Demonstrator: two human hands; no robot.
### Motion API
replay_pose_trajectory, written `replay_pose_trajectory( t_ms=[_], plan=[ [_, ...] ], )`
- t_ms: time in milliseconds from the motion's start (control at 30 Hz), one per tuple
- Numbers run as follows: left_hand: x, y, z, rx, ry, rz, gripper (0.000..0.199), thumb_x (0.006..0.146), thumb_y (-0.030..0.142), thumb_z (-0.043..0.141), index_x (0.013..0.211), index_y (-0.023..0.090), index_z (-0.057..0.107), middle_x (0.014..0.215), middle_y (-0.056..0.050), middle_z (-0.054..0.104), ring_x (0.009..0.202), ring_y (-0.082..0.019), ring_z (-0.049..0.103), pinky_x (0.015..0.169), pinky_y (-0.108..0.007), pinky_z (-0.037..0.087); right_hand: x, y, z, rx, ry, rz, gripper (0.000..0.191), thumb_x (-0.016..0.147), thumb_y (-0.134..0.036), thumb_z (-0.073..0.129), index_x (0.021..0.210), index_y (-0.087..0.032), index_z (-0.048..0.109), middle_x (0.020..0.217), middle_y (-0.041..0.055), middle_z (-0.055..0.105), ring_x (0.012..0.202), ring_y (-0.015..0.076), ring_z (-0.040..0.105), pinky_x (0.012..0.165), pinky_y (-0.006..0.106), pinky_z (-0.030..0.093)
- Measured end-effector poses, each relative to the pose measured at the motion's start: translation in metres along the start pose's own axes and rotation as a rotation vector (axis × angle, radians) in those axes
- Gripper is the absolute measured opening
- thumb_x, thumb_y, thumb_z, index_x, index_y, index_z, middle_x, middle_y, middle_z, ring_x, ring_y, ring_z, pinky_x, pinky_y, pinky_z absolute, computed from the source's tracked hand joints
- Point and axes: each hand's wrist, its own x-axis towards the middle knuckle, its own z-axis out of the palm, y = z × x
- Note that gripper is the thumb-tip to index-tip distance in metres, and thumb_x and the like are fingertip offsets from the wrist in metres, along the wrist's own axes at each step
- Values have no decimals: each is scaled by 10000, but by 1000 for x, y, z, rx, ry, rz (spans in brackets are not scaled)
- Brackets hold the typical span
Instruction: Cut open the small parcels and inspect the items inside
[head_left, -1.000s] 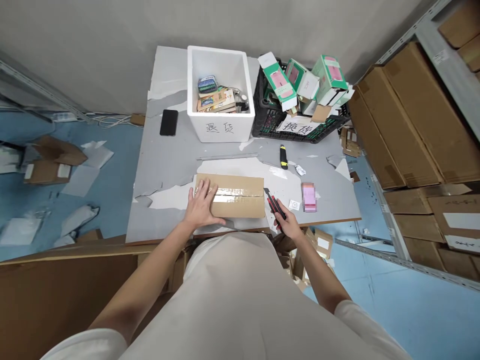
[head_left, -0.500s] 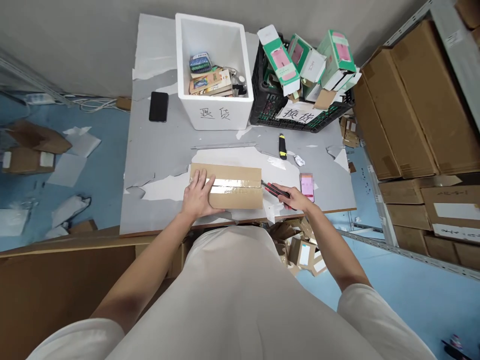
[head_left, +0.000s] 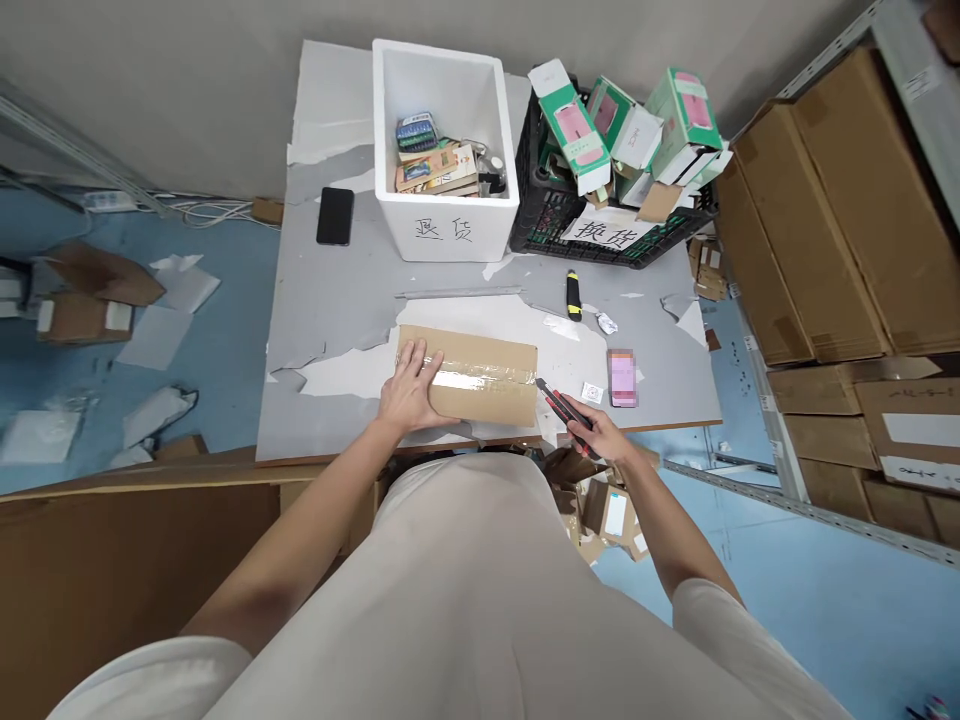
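Observation:
A brown cardboard box (head_left: 491,400) with clear tape along its top lies near the table's front edge. My left hand (head_left: 409,388) rests on its left end, fingers stretched out and lying flat over the cardboard. In my right hand (head_left: 602,436) is a black and red utility knife (head_left: 559,402), gripped by the handle. Its tip points at the right end of the box, close to the taped seam; whether it touches I cannot tell. A phone with a pink screen (head_left: 622,378) lies just beyond my right hand, beside a small white printed slip (head_left: 592,393).
At the back stand a white foam bin (head_left: 450,230) with assorted goods and a black crate (head_left: 547,215) full of green-and-white boxes. A black phone (head_left: 335,216) and a black-yellow cutter (head_left: 574,296) lie on the torn-covered table (head_left: 337,310). Cartons (head_left: 817,220) fill the right shelf.
The box has turned slightly, its right end closer to me. My right hand has drawn the knife a little back and toward me, uncovering the printed slip. My view has shifted slightly.

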Motion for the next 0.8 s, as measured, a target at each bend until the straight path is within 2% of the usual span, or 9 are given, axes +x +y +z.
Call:
replay_pose_trajectory(
  t_ms=[200, 333, 533, 633, 800],
  plan=[
    [-1, 1, -2, -3, 0, -2, 1223, 489, 729, 720, 1492, 209, 248, 1589, -135, 90, 1443, -409, 70, 960, -542, 453, -17, 19, 36, 89, 130, -7, 784, 830, -470, 574, 1502, -239, 244, 668, -46, 540, 435, 89, 496, 408, 237, 435],
    [-1, 2, -1, -3, 4, -3, 1209, 503, 749, 696, 1492, 215, 250, 1587, -137, 96, 1442, -410, 73, 946, -550, 460, -36, 36, 50, 128, 154, 40, 773, 816, -486, 578, 1493, -270, 274, 682, -34, 553, 432, 103, 503, 395, 251, 439],
    [-1, 2, 2, -8, 32, 10, 1229, 491, 758, 700, 1491, 199, 254, 1583, -151, 107, 1440, -417, 74, 977, -556, 436, -41, 47, 42, 91, 145, 25, 746, 814, -489, 583, 1474, -259, 322, 688, -26, 560, 426, 98, 495, 374, 235, 417],
    [-2, 5, 7, -15, 76, -6, 1239, 479, 755, 707, 1489, 195, 258, 1580, -160, 118, 1441, -417, 74, 1014, -558, 399, -34, 42, 35, 60, 148, -14, 755, 820, -470, 584, 1482, -237, 305, 667, -31, 567, 427, 94, 490, 387, 236, 427],
    [-3, 10, 15, -37, 186, -33, 1250, 481, 761, 698, 1479, 147, 265, 1568, -213, 117, 1444, -413, 60, 1076, -572, 305, -21, 29, 21, -71, 190, -52, 743, 840, -427, 562, 1497, -242, 268, 746, -8, 606, 455, 92, 513, 434, 245, 456]
  ],
)
